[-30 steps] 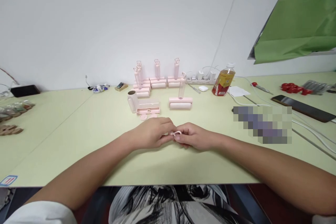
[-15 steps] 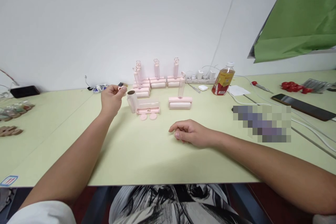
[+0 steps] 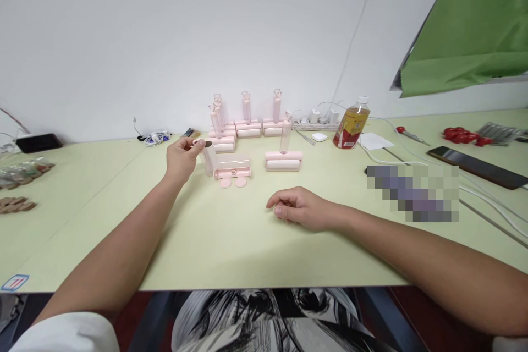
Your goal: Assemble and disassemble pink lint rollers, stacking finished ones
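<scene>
My left hand (image 3: 181, 157) is stretched forward over the pale green table (image 3: 231, 236), pinching a small pink ring-shaped piece against the top of an upright paper roll (image 3: 209, 157). Beside that roll lies a clear-lidded pink case (image 3: 233, 167) with two pink discs (image 3: 233, 182) in front of it. My right hand (image 3: 299, 209) rests on the table nearer to me, fingers loosely curled, nothing seen in it. A finished pink roller (image 3: 284, 155) stands to the right of the case. Several more pink rollers (image 3: 246, 121) are lined up behind.
A bottle of yellow drink (image 3: 351, 124) and a power strip (image 3: 315, 124) stand at the back right. A dark phone (image 3: 478, 166), white cables, red pieces (image 3: 461, 136) and a screwdriver lie at right. Small brown items (image 3: 16, 204) sit at the left edge.
My hands, joined on the small pink piece a second ago, have parted. The left hand carried the piece forward to the upright roll; the right hand stayed on the table.
</scene>
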`<state>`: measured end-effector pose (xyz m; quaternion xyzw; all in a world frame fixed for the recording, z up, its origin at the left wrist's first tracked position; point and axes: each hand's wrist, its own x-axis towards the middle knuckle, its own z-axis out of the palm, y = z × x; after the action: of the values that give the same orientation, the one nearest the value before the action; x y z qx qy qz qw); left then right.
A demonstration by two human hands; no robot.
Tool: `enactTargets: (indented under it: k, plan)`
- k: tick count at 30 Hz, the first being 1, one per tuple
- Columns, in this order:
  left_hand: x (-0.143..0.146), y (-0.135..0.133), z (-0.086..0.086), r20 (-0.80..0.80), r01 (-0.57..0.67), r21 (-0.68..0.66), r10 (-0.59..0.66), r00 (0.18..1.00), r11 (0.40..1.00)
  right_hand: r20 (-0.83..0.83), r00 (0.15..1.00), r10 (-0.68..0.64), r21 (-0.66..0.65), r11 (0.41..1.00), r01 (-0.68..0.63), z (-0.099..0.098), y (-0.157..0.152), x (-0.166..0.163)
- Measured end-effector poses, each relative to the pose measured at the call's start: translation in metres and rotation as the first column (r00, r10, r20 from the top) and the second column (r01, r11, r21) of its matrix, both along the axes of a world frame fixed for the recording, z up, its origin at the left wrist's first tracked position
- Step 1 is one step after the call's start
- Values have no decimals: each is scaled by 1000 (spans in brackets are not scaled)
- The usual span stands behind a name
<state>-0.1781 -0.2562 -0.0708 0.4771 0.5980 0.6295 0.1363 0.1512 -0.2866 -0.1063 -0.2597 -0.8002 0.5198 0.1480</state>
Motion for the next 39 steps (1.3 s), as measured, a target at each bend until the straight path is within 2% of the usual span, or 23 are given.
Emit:
enactTargets:
  k: [5,18,21,23,25,26,28,29,30,31,32,34,37,39]
  plan:
    - [-1,0,1,-9,15,18,-15,1000,1000,9,1000,0,9,1000,0,0,0,0]
    - [-2,0,-1,-44,30,-93,-34,998,995,17,1000,1,47,999,-2,0,0,0]
    - [-2,0,-2,-78,21,-89,-28,997,996,30,999,-26,111,994,23,2,0,-1]
    - [-1,0,-1,-107,6,-95,-16,994,995,21,994,-106,195,976,100,4,2,-1]
    - [-1,-2,1,-154,-37,-92,22,988,995,-49,965,-259,283,923,262,6,8,0]
    - [-1,-3,2,-193,-76,-71,61,979,995,-111,929,-354,330,868,370,7,14,2]
    - [1,-6,5,-296,-175,30,176,939,984,-260,812,-522,413,700,582,8,29,8]
    - [3,-9,7,-348,-212,103,235,908,972,-319,754,-575,452,607,654,8,39,11]
    - [5,-12,8,-396,-222,178,277,876,959,-345,712,-612,475,540,695,6,48,15]
    - [9,-15,9,-440,-201,244,293,849,949,-342,674,-655,477,497,725,4,58,19]
    - [13,-19,10,-486,-148,292,280,828,945,-314,657,-685,467,491,735,1,67,23]
    - [25,-26,8,-590,13,320,189,785,947,-239,654,-718,402,539,740,-7,81,27]
    - [42,-33,2,-733,228,224,10,680,948,-154,649,-745,271,600,753,-18,92,27]
    - [49,-34,-4,-786,308,130,-91,611,943,-140,656,-742,240,617,749,-22,95,25]
